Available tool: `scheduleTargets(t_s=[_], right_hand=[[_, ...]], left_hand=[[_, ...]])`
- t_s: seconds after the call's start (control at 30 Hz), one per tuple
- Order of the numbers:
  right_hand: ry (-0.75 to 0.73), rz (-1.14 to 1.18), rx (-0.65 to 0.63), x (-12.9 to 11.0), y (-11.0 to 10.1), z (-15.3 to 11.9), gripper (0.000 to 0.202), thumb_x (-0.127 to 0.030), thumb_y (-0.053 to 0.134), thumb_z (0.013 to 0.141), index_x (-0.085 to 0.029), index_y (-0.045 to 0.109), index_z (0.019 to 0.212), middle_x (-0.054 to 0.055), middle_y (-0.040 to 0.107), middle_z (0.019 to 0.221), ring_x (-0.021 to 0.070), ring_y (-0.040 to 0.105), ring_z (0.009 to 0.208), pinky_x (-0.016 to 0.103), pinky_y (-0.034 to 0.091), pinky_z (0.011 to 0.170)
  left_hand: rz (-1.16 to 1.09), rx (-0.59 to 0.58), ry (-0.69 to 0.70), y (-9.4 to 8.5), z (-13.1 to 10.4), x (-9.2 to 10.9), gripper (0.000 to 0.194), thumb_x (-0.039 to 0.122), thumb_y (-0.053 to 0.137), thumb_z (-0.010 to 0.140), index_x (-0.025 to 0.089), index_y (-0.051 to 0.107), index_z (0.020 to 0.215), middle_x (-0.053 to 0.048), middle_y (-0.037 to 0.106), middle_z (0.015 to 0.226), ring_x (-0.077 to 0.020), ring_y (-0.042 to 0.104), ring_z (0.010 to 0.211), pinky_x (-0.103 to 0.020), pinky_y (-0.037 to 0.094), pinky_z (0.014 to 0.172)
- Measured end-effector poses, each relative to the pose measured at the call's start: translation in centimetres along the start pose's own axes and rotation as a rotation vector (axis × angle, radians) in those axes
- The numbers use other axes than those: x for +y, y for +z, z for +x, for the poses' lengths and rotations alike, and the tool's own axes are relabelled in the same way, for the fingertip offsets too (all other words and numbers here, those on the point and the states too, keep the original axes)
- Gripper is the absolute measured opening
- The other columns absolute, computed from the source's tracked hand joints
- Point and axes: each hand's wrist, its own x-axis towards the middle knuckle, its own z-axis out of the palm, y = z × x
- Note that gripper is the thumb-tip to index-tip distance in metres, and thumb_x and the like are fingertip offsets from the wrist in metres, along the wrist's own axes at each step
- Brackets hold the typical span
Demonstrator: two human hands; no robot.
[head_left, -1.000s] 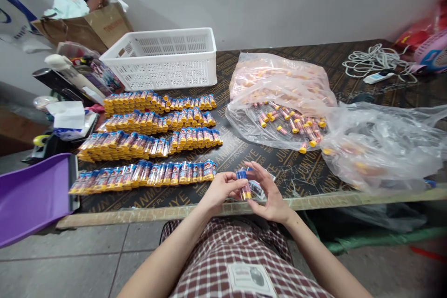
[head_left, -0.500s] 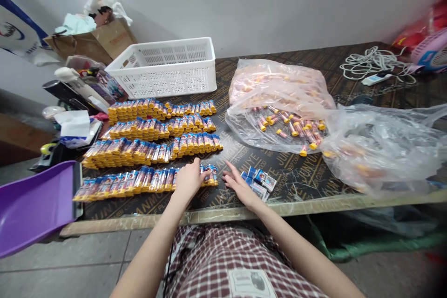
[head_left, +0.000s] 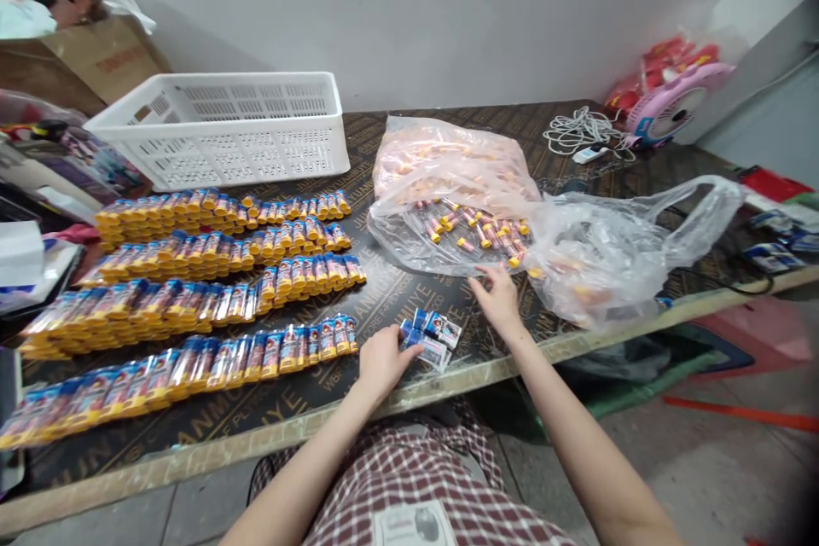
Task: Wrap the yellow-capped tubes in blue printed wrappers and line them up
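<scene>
My left hand [head_left: 384,363] is at the left edge of a small pile of blue-and-white printed packets [head_left: 438,333]. Its fingers are bent, and the thumb is stretched apart over the pile. My right hand [head_left: 497,300] is open and reaches to the front edge of a clear plastic bag [head_left: 409,243], fingers apart with nothing in them. Inside the bag lie many small clear tubes [head_left: 490,235] with yellow caps and pinkish contents. Left of my left hand, the nearest row of blue-topped, yellow-ended tubes [head_left: 269,356] lies side by side.
Further rows of the same tubes [head_left: 192,303] are stacked behind. A white plastic basket [head_left: 256,149] stands against the wall. To the right lie a crumpled clear bag [head_left: 595,264], a coiled white cable [head_left: 579,130] and a pink fan [head_left: 671,107]. The table's wooden edge [head_left: 256,426] runs in front.
My left hand has left the nearest tube row and moved right to the packets. My right hand has moved from beside the packets toward the bag. The view has turned right.
</scene>
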Motion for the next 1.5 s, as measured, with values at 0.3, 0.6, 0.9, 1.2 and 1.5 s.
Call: scheduleTargets(t_s=[0.3,0.6,0.9,1.2,1.5], right_hand=[[0.119,-0.185,0.092,6.0,-1.0,3.6,0.044,-0.032,0.061,0.073,-0.011,0.058,0.112,0.019,0.061,0.101,0.0343,0.055,0.096,0.05,0.04,0.085],[0.067,0.143,0.073,0.0,-1.5,-0.5,0.036,-0.045,0.053,0.082,-0.015,0.06,0.1,0.008,0.066,0.085,0.0181,0.06,0.067,0.033,0.052,0.063],[0.03,0.672,-0.111,-7.7,-1.4,-8.3,0.021,-0.027,0.062,0.081,-0.024,0.067,0.102,0.005,0.059,0.103,0.0172,0.06,0.091,0.028,0.054,0.074],[-0.095,0.584,-0.038,-8.7,-1.1,-10.6,0.027,-0.02,0.058,0.084,-0.027,0.065,0.109,0.007,0.056,0.108,0.0196,0.058,0.097,0.032,0.053,0.079],[-0.191,0.525,-0.178,-9.5,-0.6,-10.9,0.029,-0.018,0.054,0.086,-0.027,0.064,0.111,0.007,0.057,0.107,0.0193,0.058,0.097,0.033,0.051,0.083]], left_hand=[[-0.036,0.011,-0.076,2.0,0.6,0.4,0.015,0.031,0.063,0.075,0.019,0.061,0.066,-0.003,0.064,0.069,-0.0167,0.057,0.067,-0.025,0.03,0.059],[-0.8,0.116,-0.214,1.9,1.2,-0.2,0.017,0.019,0.07,0.058,0.016,0.054,0.06,0.004,0.055,0.053,-0.01,0.05,0.053,-0.022,0.039,0.056],[-1.492,0.16,-0.462,-2.3,1.2,0.4,0.038,0.033,0.085,0.043,0.011,0.066,0.067,0.001,0.063,0.062,-0.0082,0.055,0.053,-0.023,0.049,0.055],[-1.544,0.286,-0.478,-4.0,1.0,0.2,0.038,0.038,0.085,0.041,0.011,0.064,0.059,0.003,0.059,0.055,-0.0067,0.053,0.049,-0.021,0.047,0.053],[-1.523,0.3,-0.408,-3.7,0.5,1.0,0.037,0.04,0.082,0.05,0.011,0.063,0.064,0.002,0.061,0.061,-0.0079,0.054,0.055,-0.021,0.048,0.054]])
